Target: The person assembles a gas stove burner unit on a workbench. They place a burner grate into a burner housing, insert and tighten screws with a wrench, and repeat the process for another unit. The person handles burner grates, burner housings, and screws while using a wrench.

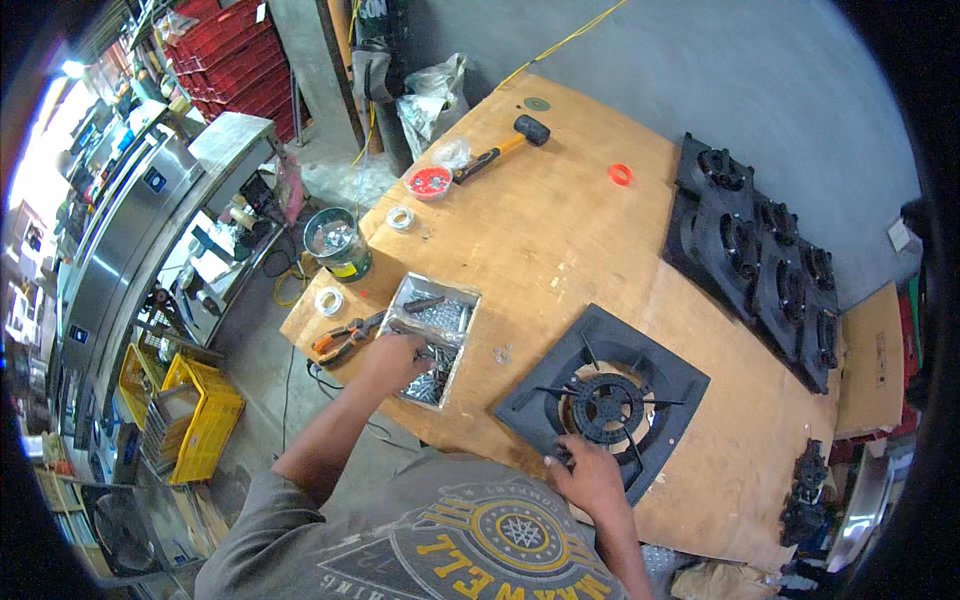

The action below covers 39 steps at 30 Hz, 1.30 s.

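My left hand (398, 362) reaches into a two-part metal box, over the near compartment of bolts (432, 385); its fingertips are partly hidden. The far compartment holds small shiny fasteners (448, 312) and a dark tool. To the right lies a square black gas-stove plate (545, 385) with a round burner (607, 408) and pan-support arms in its middle. At this plate's near left edge, my right hand (590, 478) has its fingers curled round something small and dark that I cannot make out. Orange-handled pliers (342, 338) lie left of the box.
A black multi-burner cooktop (755, 260) lies along the wall at right. Farther back are a mallet (505, 148), a red ring (621, 175) and a tub of red bits (430, 182). A bucket (338, 245) and tape rolls (400, 218) stand at the table's left side.
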Motion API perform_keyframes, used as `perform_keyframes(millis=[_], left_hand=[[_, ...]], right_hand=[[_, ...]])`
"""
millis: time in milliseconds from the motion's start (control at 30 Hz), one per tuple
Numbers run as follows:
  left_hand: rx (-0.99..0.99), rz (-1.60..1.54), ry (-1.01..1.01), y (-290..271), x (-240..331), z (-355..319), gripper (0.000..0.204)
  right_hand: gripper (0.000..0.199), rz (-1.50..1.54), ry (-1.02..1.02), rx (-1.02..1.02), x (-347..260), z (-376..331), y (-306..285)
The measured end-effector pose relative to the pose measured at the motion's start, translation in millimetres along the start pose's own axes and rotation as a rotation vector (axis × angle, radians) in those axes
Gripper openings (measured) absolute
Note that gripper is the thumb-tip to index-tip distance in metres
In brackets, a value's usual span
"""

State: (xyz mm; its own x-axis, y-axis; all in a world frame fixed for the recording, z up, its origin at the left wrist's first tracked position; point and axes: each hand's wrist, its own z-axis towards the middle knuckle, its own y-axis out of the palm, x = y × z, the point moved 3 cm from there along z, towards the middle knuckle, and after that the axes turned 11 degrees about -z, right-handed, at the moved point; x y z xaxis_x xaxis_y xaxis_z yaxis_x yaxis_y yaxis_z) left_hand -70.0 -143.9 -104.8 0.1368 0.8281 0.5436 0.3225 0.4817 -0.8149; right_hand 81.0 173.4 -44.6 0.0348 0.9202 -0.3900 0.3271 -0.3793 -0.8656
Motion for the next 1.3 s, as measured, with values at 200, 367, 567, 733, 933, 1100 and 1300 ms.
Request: perform_keyframes(millis=[200, 367, 567, 733, 933, 1100, 1300], left_hand=[[-0.013, -0.219, 0.097, -14.6, 75.4, -21.6, 0.034], [-0.275, -0.649, 0.302, 32.3, 152.6, -32.1, 0.036], [-0.360, -0.697, 0.258, 56.0, 162.0, -6.1, 0.034], [-0.114, 0.069, 0.203, 71.1, 111.8, 57.4, 0.025], [-0.216, 0.222, 0.271, 103.4, 84.8, 97.7, 0.019], [-0.185, 0.187, 0.239, 104.9, 83.2, 97.4, 0.016], [-0.226, -0.553, 0.479, 50.7, 173.7, 29.7, 0.024]], right_hand=[[0.039, 0.047, -0.043, 0.016, -8.4, 10.6, -6.1], [0.034, 0.282, -0.031, 0.092, -33.1, 20.7, -14.0], [0.034, 0.544, 0.017, 0.270, 1.7, 11.8, -6.3], [0.027, 0.587, 0.164, 0.200, 19.5, -0.9, -10.8], [0.023, 0.590, 0.137, 0.281, 32.0, -5.1, -12.2], [0.025, 0.671, 0.142, 0.280, 30.5, -2.7, -2.4], [0.037, 1.079, 0.204, 0.173, 42.8, 23.2, 33.3]])
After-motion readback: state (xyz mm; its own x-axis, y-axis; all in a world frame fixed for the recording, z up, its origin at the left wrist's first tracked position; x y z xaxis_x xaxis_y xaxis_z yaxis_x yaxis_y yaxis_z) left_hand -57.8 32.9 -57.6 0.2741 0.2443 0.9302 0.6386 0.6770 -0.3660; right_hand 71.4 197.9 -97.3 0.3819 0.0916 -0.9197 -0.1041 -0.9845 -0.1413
